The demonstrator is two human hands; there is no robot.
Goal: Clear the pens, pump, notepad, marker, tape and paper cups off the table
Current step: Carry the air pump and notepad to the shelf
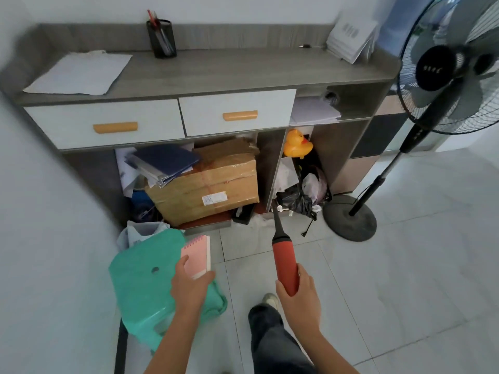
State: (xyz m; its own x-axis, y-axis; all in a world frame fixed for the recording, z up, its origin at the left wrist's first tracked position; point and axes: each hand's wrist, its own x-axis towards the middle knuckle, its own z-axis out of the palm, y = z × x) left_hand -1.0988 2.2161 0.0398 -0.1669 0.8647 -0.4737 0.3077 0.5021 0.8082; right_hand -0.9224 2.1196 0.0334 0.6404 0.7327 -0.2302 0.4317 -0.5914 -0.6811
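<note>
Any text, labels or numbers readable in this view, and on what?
Nothing reads clearly.
White label on the cardboard box: print too blurred.
Fan hub: pale marks, illegible.
White booklets on the desk top: dark bar-like marks, too small.

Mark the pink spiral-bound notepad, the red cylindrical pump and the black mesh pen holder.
Pink spiral-bound notepad [198, 253]: head view, middle of its pink cover.
Red cylindrical pump [285, 261]: head view, middle of its red barrel.
Black mesh pen holder [162, 41]: head view, its front wall.
</note>
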